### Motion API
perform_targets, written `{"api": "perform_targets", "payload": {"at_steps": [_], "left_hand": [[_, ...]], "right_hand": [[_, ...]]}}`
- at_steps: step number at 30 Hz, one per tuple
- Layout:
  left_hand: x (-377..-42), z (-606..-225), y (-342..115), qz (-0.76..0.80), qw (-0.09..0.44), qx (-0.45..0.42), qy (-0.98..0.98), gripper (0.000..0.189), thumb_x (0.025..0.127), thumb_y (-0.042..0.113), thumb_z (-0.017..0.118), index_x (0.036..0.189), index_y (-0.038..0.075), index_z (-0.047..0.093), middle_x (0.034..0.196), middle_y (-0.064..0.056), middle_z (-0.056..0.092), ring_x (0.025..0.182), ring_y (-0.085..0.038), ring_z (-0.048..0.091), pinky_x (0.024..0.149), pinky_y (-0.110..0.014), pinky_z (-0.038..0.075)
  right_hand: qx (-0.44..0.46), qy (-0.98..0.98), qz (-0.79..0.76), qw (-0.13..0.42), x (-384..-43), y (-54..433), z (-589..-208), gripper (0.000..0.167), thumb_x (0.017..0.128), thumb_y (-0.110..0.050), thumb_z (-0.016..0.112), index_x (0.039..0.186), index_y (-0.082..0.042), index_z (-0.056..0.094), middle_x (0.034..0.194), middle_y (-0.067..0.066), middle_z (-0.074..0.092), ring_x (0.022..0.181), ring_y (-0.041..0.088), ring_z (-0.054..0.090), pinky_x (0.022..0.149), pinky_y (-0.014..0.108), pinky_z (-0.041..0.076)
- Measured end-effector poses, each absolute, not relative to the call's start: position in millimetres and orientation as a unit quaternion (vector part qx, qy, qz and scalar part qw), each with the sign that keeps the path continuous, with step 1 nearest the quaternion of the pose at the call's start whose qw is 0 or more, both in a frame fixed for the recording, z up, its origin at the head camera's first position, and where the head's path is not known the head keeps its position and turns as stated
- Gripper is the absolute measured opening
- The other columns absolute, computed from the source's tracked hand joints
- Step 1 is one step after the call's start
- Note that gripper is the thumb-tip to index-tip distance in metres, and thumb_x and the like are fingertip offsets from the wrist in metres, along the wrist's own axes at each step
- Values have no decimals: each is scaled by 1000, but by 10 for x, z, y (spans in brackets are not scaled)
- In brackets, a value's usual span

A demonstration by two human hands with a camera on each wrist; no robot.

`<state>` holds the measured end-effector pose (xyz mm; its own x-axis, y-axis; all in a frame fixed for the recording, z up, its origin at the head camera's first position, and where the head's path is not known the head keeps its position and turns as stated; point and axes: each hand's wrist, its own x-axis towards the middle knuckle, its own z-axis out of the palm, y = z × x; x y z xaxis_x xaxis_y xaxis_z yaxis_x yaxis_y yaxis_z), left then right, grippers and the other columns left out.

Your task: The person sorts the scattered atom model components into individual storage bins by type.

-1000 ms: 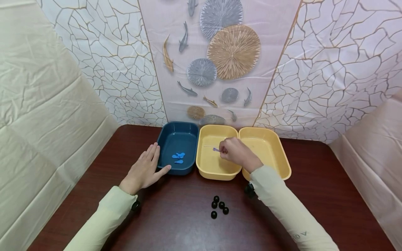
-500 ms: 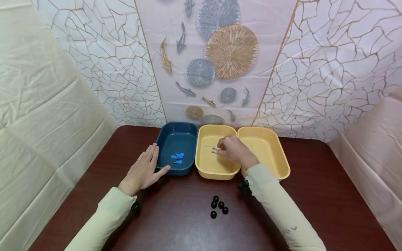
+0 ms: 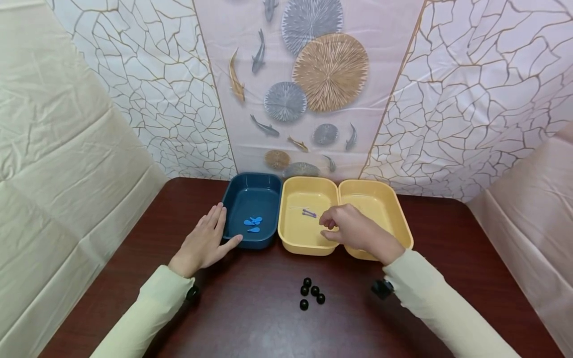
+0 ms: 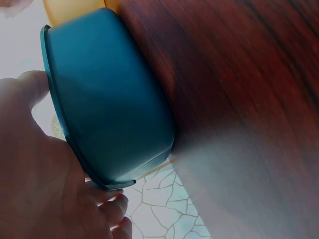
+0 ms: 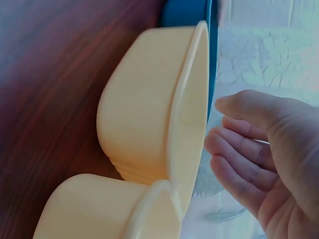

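My left hand lies with straight fingers along the left rim of the dark blue bin; the left wrist view shows the thumb at the rim of this blue bin. Several small bright blue teardrop-shaped pieces lie inside it. Over the right side of the middle yellow bin hovers my right hand, fingers loosely bent and nothing between them. Two small purple pieces with knobbed ends lie on that bin's floor, left of the fingertips. In the right wrist view this right hand has thumb and fingers apart.
A second yellow bin adjoins the middle one on the right. Several shiny black balls sit on the dark red-brown table in front of the bins. A patterned cloth hangs behind the table.
My right hand has let go of the purple pieces in the middle yellow bin and drawn back to the right. My left hand stays at the blue bin's rim.
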<state>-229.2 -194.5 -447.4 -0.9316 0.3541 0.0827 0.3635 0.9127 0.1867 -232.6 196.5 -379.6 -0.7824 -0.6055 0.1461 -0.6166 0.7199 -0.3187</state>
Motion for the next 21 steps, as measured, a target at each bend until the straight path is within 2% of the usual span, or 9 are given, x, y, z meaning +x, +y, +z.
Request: {"api": "perform_targets", "payload": {"at_steps": [8, 13, 18, 21], "left_hand": [[-2265, -4463, -1955, -102, 21, -181, -978, 96, 104, 61, 51, 164, -9, 23, 174, -27, 20, 161, -47, 23, 129, -62, 27], [-2258, -4461, -1951, -102, 25, -184, -977, 96, 104, 60, 51, 164, -9, 23, 174, -27, 21, 161, -47, 24, 129, -62, 27], [-2263, -4443, -1942, -103, 28, -187, -977, 95, 104, 60, 51, 163, -9, 24, 173, -28, 22, 161, -47, 24, 129, -62, 28], [-2263, -4445, -1942, -104, 27, -187, -976, 95, 104, 60, 52, 163, -9, 23, 174, -28, 21, 161, -47, 24, 129, -62, 28]], "right_hand": [[371, -910, 186, 28, -1948, 2014, -3726, 11, 87, -8, 83, 96, -6, 78, 89, 3, 78, 79, 12, 74, 72, 27, 62], [367, -908, 201, 17, -1739, 2030, -3711, 10, 87, -10, 84, 95, -8, 77, 83, -4, 74, 74, 7, 69, 67, 21, 58], [370, -905, 207, 16, -1564, 2062, -3766, 13, 87, -12, 85, 97, -8, 78, 86, -3, 76, 76, 8, 70, 68, 24, 60], [378, -903, 202, 14, -1475, 2065, -3861, 14, 86, -12, 85, 97, -7, 78, 87, -1, 76, 76, 8, 69, 67, 21, 59]]}}
